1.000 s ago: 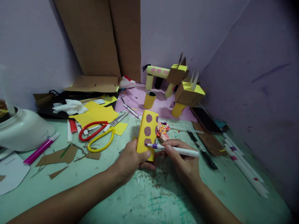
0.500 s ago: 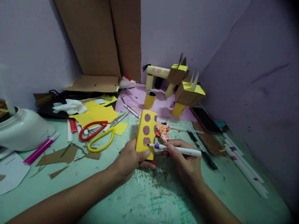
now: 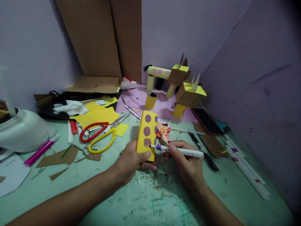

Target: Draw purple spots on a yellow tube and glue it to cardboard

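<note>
Pale purple walls (image 3: pixel 192 28) meet behind a green tabletop (image 3: pixel 113 201), with large brown cardboard sheets (image 3: pixel 94 40) leaning at the back. Near the front centre, the spotted yellow piece (image 3: pixel 147 136) is held up over the table, clamped at its lower end in the left hand (image 3: pixel 131 158), thumb across the front. The right hand (image 3: pixel 188 163) pinches a white marker (image 3: pixel 190 152) between thumb and fingers, its tip at the lower right of the lowest purple dot (image 3: pixel 147 142). Compared with a second ago, the tip has shifted from that dot's left part to its right side, and the piece has moved slightly left; the dot looks close to fully coloured.

On the table to the left lie scissors (image 3: pixel 113 124) with red and yellow handles, yellow paper (image 3: pixel 96 114) and a white pot (image 3: pixel 25 131). Behind the hands, a short yellow tube (image 3: pixel 150 102) stands on a pink sheet (image 3: pixel 135 99), near a cardboard animal (image 3: pixel 176 75). To the right are a dark phone (image 3: pixel 207 121) and several white pens (image 3: pixel 246 172).
</note>
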Motion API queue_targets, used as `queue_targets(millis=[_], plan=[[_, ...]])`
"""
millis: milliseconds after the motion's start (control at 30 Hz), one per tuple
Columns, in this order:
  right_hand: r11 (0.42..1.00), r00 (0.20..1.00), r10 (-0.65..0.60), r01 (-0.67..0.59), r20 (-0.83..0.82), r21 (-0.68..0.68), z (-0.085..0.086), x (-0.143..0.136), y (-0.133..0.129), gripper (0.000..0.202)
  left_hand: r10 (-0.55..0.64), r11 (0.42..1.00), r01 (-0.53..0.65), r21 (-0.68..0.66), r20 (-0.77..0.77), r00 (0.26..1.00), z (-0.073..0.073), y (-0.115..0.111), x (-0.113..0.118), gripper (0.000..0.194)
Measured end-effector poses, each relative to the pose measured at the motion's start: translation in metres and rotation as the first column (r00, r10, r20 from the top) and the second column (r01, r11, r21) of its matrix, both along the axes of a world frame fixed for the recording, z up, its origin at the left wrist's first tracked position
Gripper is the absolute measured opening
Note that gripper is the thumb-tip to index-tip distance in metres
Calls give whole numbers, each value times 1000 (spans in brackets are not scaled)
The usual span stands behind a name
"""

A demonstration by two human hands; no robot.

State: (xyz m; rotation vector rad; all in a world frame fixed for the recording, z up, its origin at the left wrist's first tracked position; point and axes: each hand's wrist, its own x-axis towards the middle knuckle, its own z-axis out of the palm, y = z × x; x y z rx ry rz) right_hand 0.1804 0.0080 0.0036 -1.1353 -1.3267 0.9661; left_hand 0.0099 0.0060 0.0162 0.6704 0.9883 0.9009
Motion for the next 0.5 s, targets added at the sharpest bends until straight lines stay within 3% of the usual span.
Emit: queue_targets(millis=[500], plan=[[999,998,-43,43,-36,9,-6,2,3,11,9,1000,-9,-28,0,1000,0,0,0,45]])
